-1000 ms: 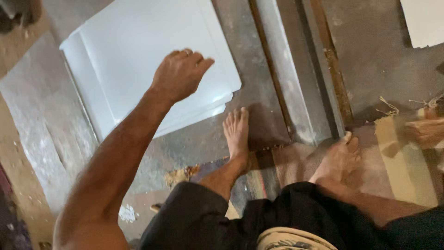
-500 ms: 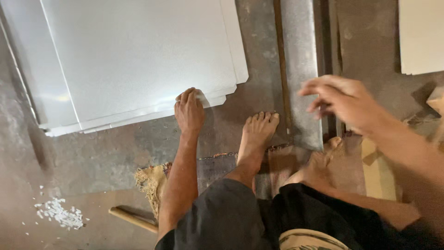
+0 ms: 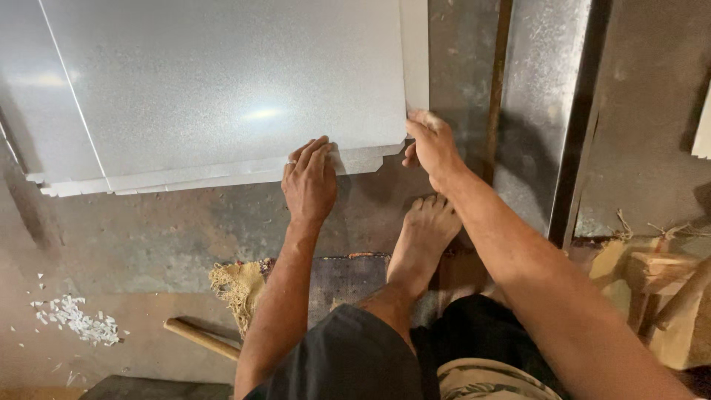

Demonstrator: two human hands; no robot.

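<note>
A stack of large grey-white metal sheets (image 3: pixel 222 89) lies flat on the floor ahead of me. My left hand (image 3: pixel 309 181) rests palm-down on the near edge of the stack, fingers together. My right hand (image 3: pixel 429 144) grips the near right corner of the top sheet, thumb under the edge. My bare foot (image 3: pixel 422 244) stands on the floor just below that corner, between my arms.
A long folded metal channel (image 3: pixel 544 111) runs along the floor to the right. A frayed woven mat (image 3: pixel 244 285) lies under my leg, a wooden stick (image 3: pixel 200 337) beside it. White chips (image 3: pixel 74 318) litter the lower left. Wooden pieces (image 3: pixel 666 281) sit at right.
My right hand has come in from the right and taken hold of the sheet's corner. My left hand stays on the near edge. The view has shifted closer over the sheets.
</note>
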